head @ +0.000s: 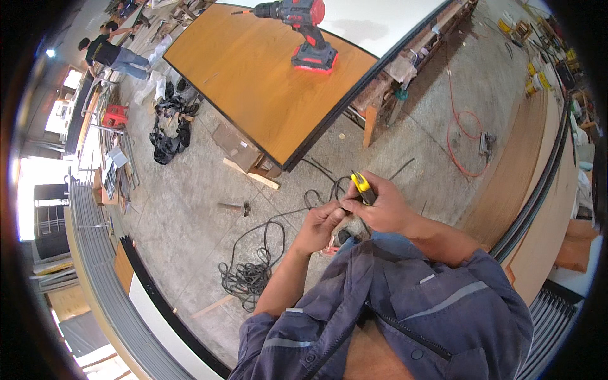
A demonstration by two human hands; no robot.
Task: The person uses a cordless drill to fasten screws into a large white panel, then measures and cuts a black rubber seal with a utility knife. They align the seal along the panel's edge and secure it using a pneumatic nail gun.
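My right hand (380, 204) is closed around a yellow and black utility knife (362, 186), whose tip points up and away from me. My left hand (323, 224) meets it fingertip to fingertip and pinches the end of a thin black strip, mostly hidden by the fingers. A long black strip (273, 223) runs from near the hands down to a tangled coil on the concrete floor. Beyond the hands, a black and red cordless drill (311, 35) stands on its battery on a wood-grain panel (266, 80) with black edging.
A hammer (235, 207) lies on the floor at left of the hands, near a wood offcut (251, 174). Black webbing (171, 133) lies further off. An orange air hose (451, 114) joins a tool at right, beside stacked boards (513, 161). A person (111, 54) stands at far left.
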